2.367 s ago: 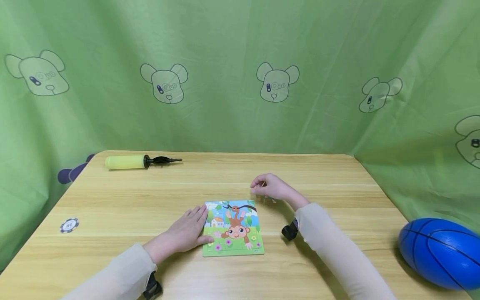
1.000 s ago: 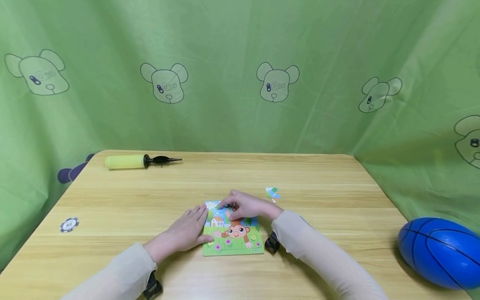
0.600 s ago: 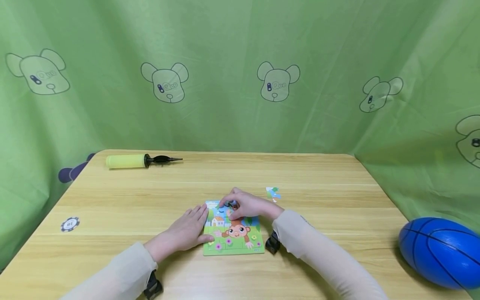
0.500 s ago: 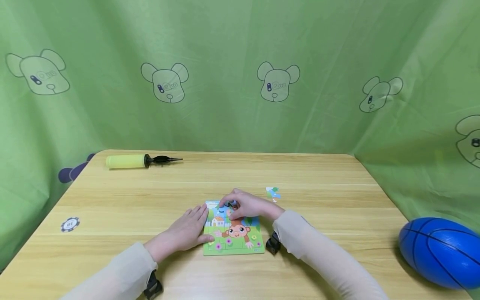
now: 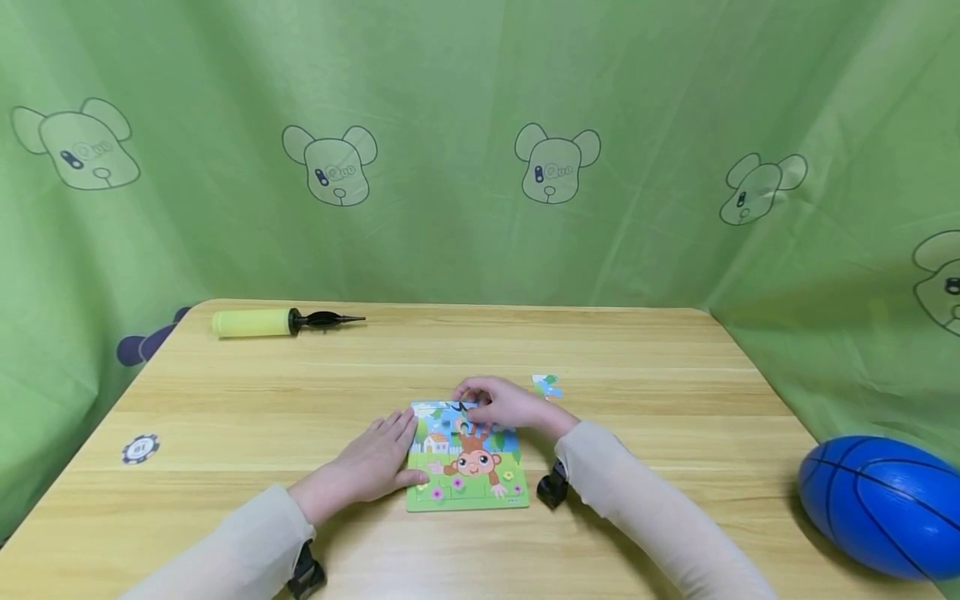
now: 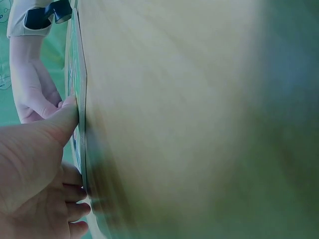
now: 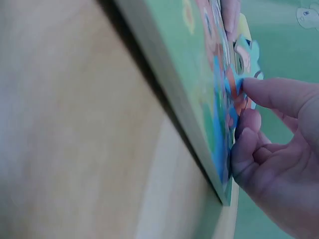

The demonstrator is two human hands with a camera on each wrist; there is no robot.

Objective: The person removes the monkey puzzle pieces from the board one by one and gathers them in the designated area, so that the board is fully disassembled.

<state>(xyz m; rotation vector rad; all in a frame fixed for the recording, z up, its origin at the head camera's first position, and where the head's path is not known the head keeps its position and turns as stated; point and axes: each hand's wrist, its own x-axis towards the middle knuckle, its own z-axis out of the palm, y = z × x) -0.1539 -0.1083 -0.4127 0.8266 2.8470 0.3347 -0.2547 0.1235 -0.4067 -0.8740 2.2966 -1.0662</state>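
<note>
A square jigsaw puzzle board (image 5: 468, 483) with a cartoon monkey lies in the middle of the table. My left hand (image 5: 375, 462) rests along its left edge, with straight fingers beside it and the thumb on its lower left face. At the board's upper part, my right hand (image 5: 506, 404) pinches a puzzle piece (image 7: 244, 52) between thumb and fingers. In the right wrist view this blue and orange piece stands tilted up from the board's surface. The right hand hides the board's upper right corner in the head view. Beyond that hand lies a loose puzzle piece (image 5: 547, 385).
A yellow hand pump (image 5: 255, 323) with a black nozzle lies at the back left. On the left is a poker chip (image 5: 140, 449). A blue ball (image 5: 881, 504) with black lines sits at the right edge. Green curtain (image 5: 450, 250) hangs behind the table.
From beside the loose pieces, my right hand came left onto the board's upper part. Within the last half second it shifted slightly right, with a piece pinched. My left hand stayed put.
</note>
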